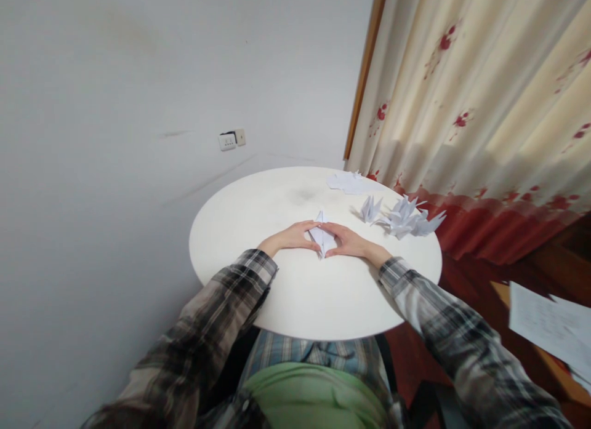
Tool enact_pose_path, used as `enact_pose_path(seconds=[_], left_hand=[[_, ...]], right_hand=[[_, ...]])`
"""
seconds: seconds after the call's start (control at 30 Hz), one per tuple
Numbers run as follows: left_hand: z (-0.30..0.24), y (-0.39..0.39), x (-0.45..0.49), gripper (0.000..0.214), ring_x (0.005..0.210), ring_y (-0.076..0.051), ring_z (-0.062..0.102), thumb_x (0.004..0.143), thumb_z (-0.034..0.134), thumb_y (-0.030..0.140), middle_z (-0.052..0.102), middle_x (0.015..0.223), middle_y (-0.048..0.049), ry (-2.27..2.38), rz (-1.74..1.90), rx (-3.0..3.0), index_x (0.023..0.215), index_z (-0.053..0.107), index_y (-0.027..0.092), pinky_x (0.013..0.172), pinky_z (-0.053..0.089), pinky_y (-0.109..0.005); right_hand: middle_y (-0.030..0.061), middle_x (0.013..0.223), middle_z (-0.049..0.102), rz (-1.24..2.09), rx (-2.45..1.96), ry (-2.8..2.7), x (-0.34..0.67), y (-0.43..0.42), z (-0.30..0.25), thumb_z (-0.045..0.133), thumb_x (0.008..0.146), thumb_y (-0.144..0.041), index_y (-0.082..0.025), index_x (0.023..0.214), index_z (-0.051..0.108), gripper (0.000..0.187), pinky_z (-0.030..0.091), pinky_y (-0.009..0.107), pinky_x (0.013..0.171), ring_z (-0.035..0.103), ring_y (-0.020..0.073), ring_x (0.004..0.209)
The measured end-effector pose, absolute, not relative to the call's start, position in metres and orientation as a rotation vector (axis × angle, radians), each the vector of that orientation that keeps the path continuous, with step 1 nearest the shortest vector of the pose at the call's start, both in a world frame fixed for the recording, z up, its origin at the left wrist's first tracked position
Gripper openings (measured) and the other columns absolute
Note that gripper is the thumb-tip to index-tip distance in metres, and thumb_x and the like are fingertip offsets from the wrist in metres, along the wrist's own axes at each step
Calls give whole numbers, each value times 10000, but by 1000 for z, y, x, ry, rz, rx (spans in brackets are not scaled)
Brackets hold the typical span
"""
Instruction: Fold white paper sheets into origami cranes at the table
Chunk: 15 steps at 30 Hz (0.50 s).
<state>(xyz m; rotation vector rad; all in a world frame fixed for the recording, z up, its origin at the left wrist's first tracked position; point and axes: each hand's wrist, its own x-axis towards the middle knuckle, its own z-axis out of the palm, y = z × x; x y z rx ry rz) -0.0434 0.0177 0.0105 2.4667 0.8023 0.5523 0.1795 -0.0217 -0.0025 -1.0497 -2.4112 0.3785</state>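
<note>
A white folded paper (322, 237), narrow and pointed at its far and near ends, lies on the round white table (277, 293) in front of me. My left hand (298, 235) grips its left side, fingers at the far part and thumb nearer me. On the other side my right hand (346, 239) holds the paper the same way, its fingertips close to those of the left. The fingers cover parts of the paper's edges, so some folds are hidden.
Several folded paper cranes (404, 216) are piled at the table's right, with a single crane (370, 208) beside them. Flat white paper (351, 183) lies at the far edge. A wall stands left, a curtain (443, 109) right. Printed sheets (549, 324) rest lower right.
</note>
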Motion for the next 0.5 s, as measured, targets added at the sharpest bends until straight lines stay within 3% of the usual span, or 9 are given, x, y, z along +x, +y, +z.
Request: enact_pose_path(seconds=[0.2, 0.37, 0.5], left_hand=[[11, 11, -38, 533, 1221, -200, 525, 717, 672, 367, 588, 1301, -85, 847, 612, 2406, 1210, 594, 181, 1085, 350, -341], [7, 11, -38, 672, 1265, -223, 485, 667, 720, 409, 533, 1358, -126, 827, 579, 2446, 1262, 552, 146, 1114, 317, -364], [5, 14, -41, 749, 1307, -246, 442, 633, 739, 459, 493, 1396, -131, 826, 545, 2461, 1285, 533, 154, 1138, 280, -390]], right_hand=[[158, 1407, 465, 313, -1066, -2455, 183, -23, -5, 637, 680, -661, -158, 1392, 429, 896, 278, 475, 1111, 389, 286, 1331], [153, 1449, 409, 331, -1114, -2482, 187, -20, -12, 567, 702, -715, -159, 1401, 426, 904, 250, 485, 1131, 336, 299, 1364], [107, 1434, 444, 273, -1122, -2448, 187, -20, -17, 446, 836, -644, -207, 1365, 481, 687, 270, 476, 1127, 350, 267, 1360]])
